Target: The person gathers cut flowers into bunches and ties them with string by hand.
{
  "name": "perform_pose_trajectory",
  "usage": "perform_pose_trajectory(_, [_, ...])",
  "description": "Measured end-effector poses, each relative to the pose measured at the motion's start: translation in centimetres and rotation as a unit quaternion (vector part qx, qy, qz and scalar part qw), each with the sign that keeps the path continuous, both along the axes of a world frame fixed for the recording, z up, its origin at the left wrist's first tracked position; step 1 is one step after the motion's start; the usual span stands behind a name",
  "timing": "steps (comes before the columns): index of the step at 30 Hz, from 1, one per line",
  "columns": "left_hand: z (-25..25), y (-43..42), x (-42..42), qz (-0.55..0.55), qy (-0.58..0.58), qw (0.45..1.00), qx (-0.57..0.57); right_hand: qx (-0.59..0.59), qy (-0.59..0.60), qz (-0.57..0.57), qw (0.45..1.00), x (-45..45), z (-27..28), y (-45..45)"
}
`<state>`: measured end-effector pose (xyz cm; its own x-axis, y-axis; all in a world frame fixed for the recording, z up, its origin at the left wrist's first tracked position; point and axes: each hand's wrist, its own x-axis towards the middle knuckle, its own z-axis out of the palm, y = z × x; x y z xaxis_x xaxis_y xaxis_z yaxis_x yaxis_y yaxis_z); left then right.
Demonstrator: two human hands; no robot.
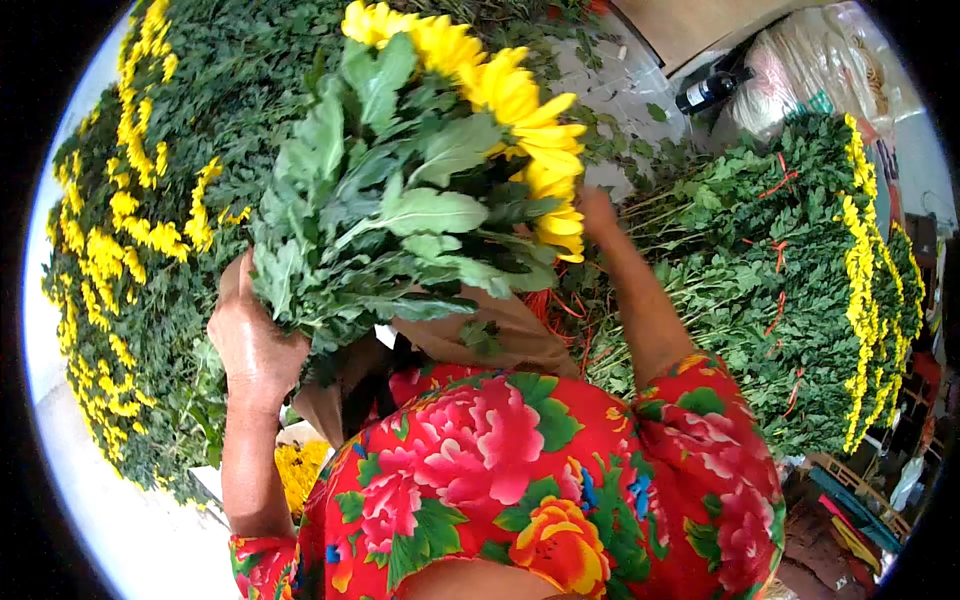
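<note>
Bunch (400, 190) in L hand (258, 345); leafy flr (610, 100) btwn flower piles (720, 240); bottle (706, 92) nr bag (815, 70).

Surface (610, 95), pale grey, whether tabletop or floor unclear: showing in a patch at the upper centre. Loose green leaves (656, 112): lying scattered across the patch, some singly, some clustering. Leafy bunches (700, 260), right side: lying sideways, stems pointing toward the centre, yellow blooms (862, 280) facing outward, red ties (778, 255) binding them. Leafy heap (230, 110), left side: spreading wide, yellow blooms edging it. What is directly supporting bunches and heap: hidden beneath the foliage.
</note>
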<state>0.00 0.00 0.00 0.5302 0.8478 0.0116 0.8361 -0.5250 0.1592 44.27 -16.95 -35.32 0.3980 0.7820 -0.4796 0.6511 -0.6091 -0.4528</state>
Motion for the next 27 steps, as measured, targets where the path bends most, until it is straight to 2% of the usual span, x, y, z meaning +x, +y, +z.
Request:
perform_pose_trajectory(2, [0.6,0.0,-0.9,-0.018,-0.019,1.0,0.018,0.085,-0.092,-0.041,0.991,-4.6,-2.4,-0.9])
perform_pose_trajectory(3, [0.1,-0.8,1.1,-0.014,-0.025,1.0,-0.008,-0.002,-0.064,-0.108,0.992,-3.5,-2.4,-3.1])
perform_pose_trajectory(5, [0.3,-0.6,1.3,-0.003,-0.038,0.999,-0.01,0.09,-0.142,-0.078,0.983,-3.4,-3.8,-2.0])
perform_pose_trajectory(6, [0.2,-0.5,1.1,0.002,-0.033,0.999,-0.005,0.093,-0.139,-0.079,0.983,-3.1,-3.9,-1.4])
perform_pose_trajectory(8, [0.5,-0.8,1.4,0.005,-0.04,0.999,-0.011,0.137,0.027,-0.239,0.961,-1.1,-3.6,-0.7])
perform_pose_trajectory(9, [0.6,-0.9,1.5,0.009,-0.045,0.999,-0.016,0.138,0.027,-0.241,0.96,-0.3,-3.1,-0.6])
perform_pose_trajectory(11, [0.4,-0.8,1.3,0.012,-0.046,0.999,-0.017,0.09,0.233,-0.276,0.928,0.9,-1.4,-0.4])
perform_pose_trajectory(12, [0.4,-0.8,1.3,0.011,-0.042,0.999,-0.016,0.09,0.233,-0.278,0.928,0.8,-1.2,-0.3])
perform_pose_trajectory(13, [0.3,-0.8,1.3,0.011,-0.038,0.999,-0.014,0.038,0.142,-0.126,0.981,0.6,-1.0,0.1])
perform_pose_trajectory(14, [0.4,-0.9,1.3,0.011,-0.04,0.999,-0.013,-0.015,0.046,0.031,0.998,0.5,-0.7,0.4])
perform_pose_trajectory(15, [0.5,-0.9,1.3,0.011,-0.041,0.999,-0.013,-0.012,0.045,0.031,0.998,0.5,-0.9,0.6])
perform_pose_trajectory(16, [0.6,-0.9,1.3,0.011,-0.042,0.999,-0.014,0.018,0.073,-0.111,0.991,0.4,-1.3,0.8])
perform_pose_trajectory(18, [0.6,-0.9,1.1,0.01,-0.045,0.999,-0.008,0.047,0.1,-0.251,0.962,0.6,-1.8,1.0])
perform_pose_trajectory(20, [0.7,-1.1,1.3,0.022,-0.041,0.999,-0.015,0.167,0.177,-0.412,0.878,2.4,-2.6,0.4])
perform_pose_trajectory(24, [0.6,-1.0,1.2,0.01,-0.036,0.999,-0.01,0.146,0.158,-0.333,0.918,4.0,1.5,0.7])
perform_pose_trajectory(26, [0.5,-0.9,1.1,0.011,-0.035,0.999,-0.009,-0.019,0.102,-0.245,0.964,3.4,3.8,1.8])
perform_pose_trajectory(27, [0.4,-0.9,1.1,0.014,-0.033,0.999,-0.008,-0.017,0.102,-0.246,0.964,2.7,3.8,1.7])
